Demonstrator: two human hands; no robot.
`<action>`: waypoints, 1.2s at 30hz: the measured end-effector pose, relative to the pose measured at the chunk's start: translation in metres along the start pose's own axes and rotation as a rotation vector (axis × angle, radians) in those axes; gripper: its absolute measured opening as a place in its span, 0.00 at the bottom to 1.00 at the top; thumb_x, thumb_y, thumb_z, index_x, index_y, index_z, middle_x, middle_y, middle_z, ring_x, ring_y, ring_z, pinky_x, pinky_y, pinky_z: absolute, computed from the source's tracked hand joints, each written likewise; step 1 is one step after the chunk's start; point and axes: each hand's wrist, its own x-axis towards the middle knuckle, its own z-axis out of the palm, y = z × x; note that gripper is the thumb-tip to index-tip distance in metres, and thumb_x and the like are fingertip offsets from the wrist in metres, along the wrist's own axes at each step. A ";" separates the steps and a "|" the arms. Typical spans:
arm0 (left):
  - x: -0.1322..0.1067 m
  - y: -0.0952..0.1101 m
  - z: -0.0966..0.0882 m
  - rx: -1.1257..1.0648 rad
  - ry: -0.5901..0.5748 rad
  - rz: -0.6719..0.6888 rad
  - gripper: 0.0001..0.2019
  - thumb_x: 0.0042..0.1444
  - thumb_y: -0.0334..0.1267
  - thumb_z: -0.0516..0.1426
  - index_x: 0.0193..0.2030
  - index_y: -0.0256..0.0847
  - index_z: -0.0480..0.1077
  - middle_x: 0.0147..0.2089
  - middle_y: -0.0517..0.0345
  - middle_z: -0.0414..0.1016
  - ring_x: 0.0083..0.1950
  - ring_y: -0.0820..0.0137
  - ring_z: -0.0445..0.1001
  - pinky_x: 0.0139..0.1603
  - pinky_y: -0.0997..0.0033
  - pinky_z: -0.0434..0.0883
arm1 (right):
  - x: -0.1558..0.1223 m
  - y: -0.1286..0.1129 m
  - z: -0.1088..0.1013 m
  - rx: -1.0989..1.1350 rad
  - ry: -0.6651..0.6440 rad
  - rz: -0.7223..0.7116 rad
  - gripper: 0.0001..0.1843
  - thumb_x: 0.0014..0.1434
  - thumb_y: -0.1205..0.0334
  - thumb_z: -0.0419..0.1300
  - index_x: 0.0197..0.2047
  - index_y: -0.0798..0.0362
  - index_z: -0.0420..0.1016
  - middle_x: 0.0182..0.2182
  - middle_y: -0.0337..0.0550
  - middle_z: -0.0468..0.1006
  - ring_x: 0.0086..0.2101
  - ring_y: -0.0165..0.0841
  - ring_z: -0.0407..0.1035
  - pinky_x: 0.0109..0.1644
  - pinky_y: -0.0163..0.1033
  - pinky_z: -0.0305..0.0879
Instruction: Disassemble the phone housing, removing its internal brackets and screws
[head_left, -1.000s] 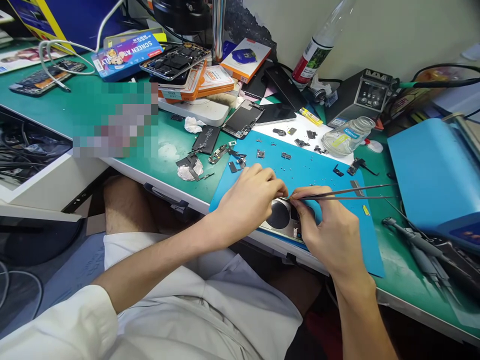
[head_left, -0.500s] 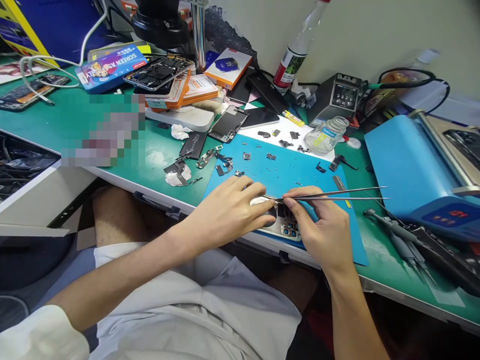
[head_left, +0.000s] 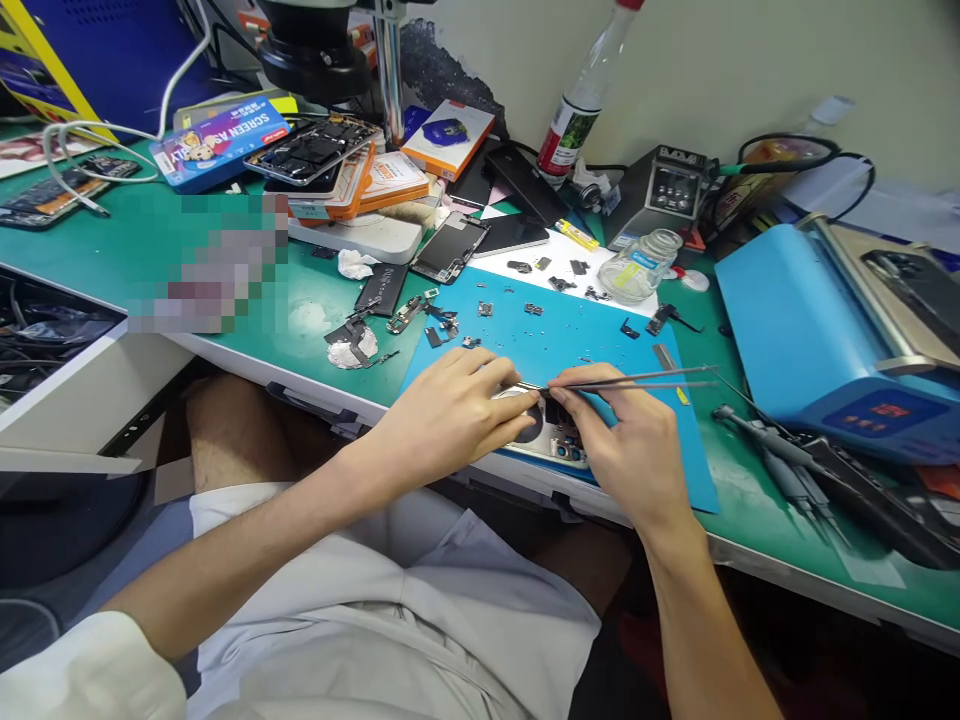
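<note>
An opened phone housing (head_left: 541, 449), pale with dark and metallic parts inside, lies at the front edge of the blue mat (head_left: 517, 345). My left hand (head_left: 461, 415) bends over its left side, fingers curled onto it and the far edge. A pair of tweezers (head_left: 645, 382) is pinched in my right hand (head_left: 634, 440), near the housing's upper right. The long arms of the tweezers stick out to the right. Fingers hide the spot where the hands nearly meet, so I cannot see what lies between them.
Small phone parts (head_left: 486, 309) dot the mat. Behind it stand a glass jar (head_left: 637, 270) and a tall bottle (head_left: 574, 120). A blue machine (head_left: 817, 340) takes up the right side, with handpieces (head_left: 795, 470) before it. An open drawer (head_left: 67, 400) juts out at left.
The whole view has shifted slightly, so bench and hands appear a little further left. Both hands stay at the phone housing, the tweezers still in my right hand.
</note>
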 end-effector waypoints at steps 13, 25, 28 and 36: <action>0.095 0.044 0.026 0.055 -0.124 0.052 0.07 0.71 0.37 0.66 0.41 0.41 0.85 0.45 0.51 0.82 0.49 0.58 0.71 0.45 0.59 0.59 | -0.011 0.022 -0.039 0.590 0.761 0.225 0.14 0.57 0.52 0.75 0.39 0.51 0.80 0.33 0.38 0.80 0.33 0.30 0.75 0.43 0.40 0.76; 0.112 0.058 0.032 -0.347 -0.157 -0.165 0.09 0.66 0.21 0.56 0.39 0.35 0.75 0.45 0.45 0.79 0.48 0.59 0.75 0.48 0.60 0.66 | -0.012 0.018 -0.041 0.632 0.735 0.253 0.19 0.52 0.50 0.78 0.38 0.50 0.79 0.34 0.39 0.79 0.33 0.31 0.72 0.34 0.37 0.70; 0.104 0.044 0.021 -0.660 -0.093 -0.306 0.03 0.69 0.31 0.57 0.44 0.39 0.73 0.46 0.52 0.81 0.42 0.66 0.76 0.43 0.65 0.71 | -0.010 0.017 -0.041 0.625 0.732 0.259 0.20 0.52 0.49 0.79 0.38 0.51 0.79 0.33 0.39 0.79 0.32 0.31 0.72 0.33 0.37 0.71; 0.051 0.017 0.002 -1.463 0.046 -0.653 0.21 0.65 0.53 0.69 0.56 0.39 0.81 0.45 0.51 0.86 0.34 0.74 0.82 0.40 0.70 0.82 | -0.010 -0.002 -0.032 0.611 0.663 0.265 0.17 0.53 0.51 0.79 0.37 0.52 0.82 0.33 0.40 0.81 0.29 0.29 0.72 0.30 0.36 0.69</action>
